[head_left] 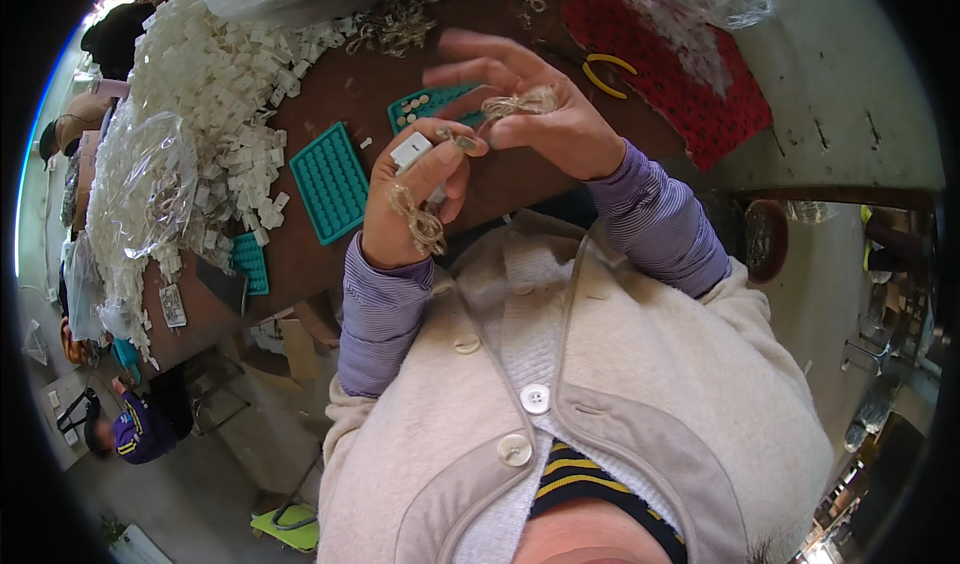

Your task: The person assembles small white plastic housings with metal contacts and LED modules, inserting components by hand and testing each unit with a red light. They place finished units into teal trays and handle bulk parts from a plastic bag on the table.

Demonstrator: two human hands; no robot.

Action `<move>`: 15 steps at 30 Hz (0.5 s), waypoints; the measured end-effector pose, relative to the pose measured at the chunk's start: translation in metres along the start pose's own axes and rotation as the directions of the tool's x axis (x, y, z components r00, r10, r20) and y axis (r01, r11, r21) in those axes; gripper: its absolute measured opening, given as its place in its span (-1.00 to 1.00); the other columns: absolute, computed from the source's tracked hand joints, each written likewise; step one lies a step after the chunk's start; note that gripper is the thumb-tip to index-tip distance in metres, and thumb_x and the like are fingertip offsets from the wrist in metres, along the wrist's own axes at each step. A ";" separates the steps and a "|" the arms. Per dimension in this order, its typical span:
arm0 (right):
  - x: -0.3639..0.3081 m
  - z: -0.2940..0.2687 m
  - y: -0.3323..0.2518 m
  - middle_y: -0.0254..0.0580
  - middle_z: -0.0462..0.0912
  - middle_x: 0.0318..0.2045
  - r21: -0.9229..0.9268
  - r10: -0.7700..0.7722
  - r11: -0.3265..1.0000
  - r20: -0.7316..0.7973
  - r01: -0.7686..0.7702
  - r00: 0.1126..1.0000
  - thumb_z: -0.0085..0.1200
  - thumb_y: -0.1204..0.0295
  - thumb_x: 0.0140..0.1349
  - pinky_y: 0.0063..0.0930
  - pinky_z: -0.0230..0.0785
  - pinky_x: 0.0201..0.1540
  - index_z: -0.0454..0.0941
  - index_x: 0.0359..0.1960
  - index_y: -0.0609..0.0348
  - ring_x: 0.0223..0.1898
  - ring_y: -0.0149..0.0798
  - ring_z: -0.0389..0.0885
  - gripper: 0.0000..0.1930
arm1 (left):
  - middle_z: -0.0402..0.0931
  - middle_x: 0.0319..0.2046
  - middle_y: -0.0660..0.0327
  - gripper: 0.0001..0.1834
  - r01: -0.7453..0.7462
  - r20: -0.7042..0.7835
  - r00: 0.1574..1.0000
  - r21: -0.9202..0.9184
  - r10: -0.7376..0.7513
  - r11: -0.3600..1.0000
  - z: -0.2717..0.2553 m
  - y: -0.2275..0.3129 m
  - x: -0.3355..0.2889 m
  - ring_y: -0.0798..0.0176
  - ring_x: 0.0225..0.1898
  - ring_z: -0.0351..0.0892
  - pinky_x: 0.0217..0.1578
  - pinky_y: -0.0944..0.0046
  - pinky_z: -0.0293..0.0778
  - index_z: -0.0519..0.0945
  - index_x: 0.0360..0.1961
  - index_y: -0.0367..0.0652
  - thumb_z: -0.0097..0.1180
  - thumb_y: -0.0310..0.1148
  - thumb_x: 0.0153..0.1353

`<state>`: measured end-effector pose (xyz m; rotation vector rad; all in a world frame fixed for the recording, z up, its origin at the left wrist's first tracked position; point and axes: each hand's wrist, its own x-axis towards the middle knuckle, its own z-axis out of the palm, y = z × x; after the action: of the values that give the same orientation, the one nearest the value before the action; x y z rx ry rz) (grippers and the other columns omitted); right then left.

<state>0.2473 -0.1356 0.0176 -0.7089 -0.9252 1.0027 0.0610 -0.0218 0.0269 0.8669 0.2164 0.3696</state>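
Holds a white rectangular piece (410, 151) in the left hand (425, 189), right of the large teal tray (330, 184). Has thumb and fingers together on it, with a small metallic-looking bit (460, 142) at the fingertips, too small to make out. Slants, along the piece's long axis, upward and away from the large tray, roughly toward the right hand (545, 114). Carries a looped cord bundle (425, 226) against the left palm.

Farther right of the large tray, has the right hand's long fingers apart and blurred, thumb just beside the left fingertips. Shows another cord bundle (520, 104) there, in the crook of the thumb; cannot tell whether clamped, nor whether the two hands touch.

Beyond the hands, up and right of the large tray, lies a smaller teal tray (455, 96), partly hidden. Well to the right, has yellow-handled pliers (612, 60) near a red cloth (690, 104). Left of the large tray, meets the heaped white pieces (215, 84), with a strip of bare brown tabletop (310, 114) between. Ends, below that tray, at the table's front edge.
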 end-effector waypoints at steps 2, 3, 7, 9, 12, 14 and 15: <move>0.002 -0.007 -0.002 -0.08 0.70 -0.06 -0.119 -0.010 0.993 0.069 0.018 0.998 0.23 0.60 0.36 -0.44 0.66 -0.08 0.66 -0.01 0.28 -0.12 -0.33 0.72 -0.81 | 0.71 -0.14 0.11 -0.82 -0.078 -0.121 0.990 0.003 0.078 0.997 -0.001 -0.002 0.003 0.53 -0.46 0.50 -0.62 0.51 0.39 0.65 -0.01 -0.23 0.25 -0.45 0.42; 0.000 -0.008 -0.005 -0.10 0.70 -0.13 -0.098 0.043 0.994 0.024 -0.041 0.999 0.22 0.60 0.37 -0.47 0.65 -0.16 0.67 -0.07 0.28 -0.19 -0.35 0.72 -0.86 | 0.71 -0.15 0.11 -0.81 -0.120 -0.188 0.975 0.012 0.120 0.993 -0.001 -0.004 0.004 0.53 -0.47 0.49 -0.62 0.51 0.39 0.65 0.00 -0.24 0.25 -0.45 0.42; -0.017 0.001 -0.010 -0.10 0.72 -0.29 0.037 0.200 0.980 -0.139 -0.197 0.970 0.21 0.59 0.39 -0.54 0.60 -0.39 0.65 -0.09 0.27 -0.36 -0.38 0.72 -0.89 | 0.72 -0.17 0.14 -0.82 -0.207 -0.321 0.912 0.177 0.256 0.962 0.000 -0.013 0.008 0.55 -0.47 0.50 -0.60 0.53 0.40 0.66 -0.01 -0.22 0.27 -0.44 0.42; -0.025 0.005 -0.014 -0.05 0.74 -0.26 0.126 0.293 0.954 -0.195 -0.272 0.936 0.21 0.59 0.39 -0.51 0.63 -0.33 0.62 -0.01 0.27 -0.35 -0.36 0.74 -0.83 | 0.72 -0.17 0.18 -0.83 -0.254 -0.342 0.868 0.320 0.361 0.913 0.002 -0.017 0.009 0.56 -0.46 0.51 -0.58 0.54 0.40 0.66 -0.02 -0.20 0.29 -0.43 0.41; -0.018 0.010 -0.010 -0.13 0.76 -0.14 -0.501 -0.238 0.865 -0.356 0.031 0.904 0.30 0.51 0.34 -0.24 0.52 0.20 0.55 0.10 0.27 -0.05 -0.20 0.74 -0.67 | 0.72 -0.18 0.25 -0.85 -0.190 -0.415 0.841 0.375 0.347 0.907 0.005 -0.017 0.008 0.58 -0.43 0.52 -0.55 0.56 0.41 0.66 -0.07 -0.17 0.32 -0.41 0.40; -0.012 0.013 -0.008 -0.18 0.75 -0.14 -0.875 -0.511 0.463 -0.135 0.139 0.849 0.36 0.49 0.25 -0.12 0.41 0.32 0.60 0.01 0.23 0.03 -0.14 0.70 -0.68 | 0.72 -0.19 0.28 -0.86 -0.174 -0.419 0.854 0.329 0.309 0.928 0.007 -0.018 0.006 0.58 -0.42 0.53 -0.53 0.56 0.41 0.66 -0.10 -0.15 0.34 -0.41 0.39; -0.010 0.015 -0.009 -0.21 0.74 -0.14 -0.934 -0.545 0.312 -0.025 0.175 0.838 0.39 0.47 0.20 -0.07 0.35 0.38 0.62 -0.03 0.21 0.08 -0.12 0.69 -0.68 | 0.72 -0.19 0.30 -0.87 -0.172 -0.425 0.854 0.315 0.300 0.933 0.009 -0.019 0.004 0.58 -0.42 0.53 -0.51 0.56 0.41 0.66 -0.11 -0.14 0.35 -0.41 0.38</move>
<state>0.2354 -0.1469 0.0283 -1.4666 -1.2345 -0.2014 0.0718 -0.0371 0.0177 1.0662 0.6226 0.8004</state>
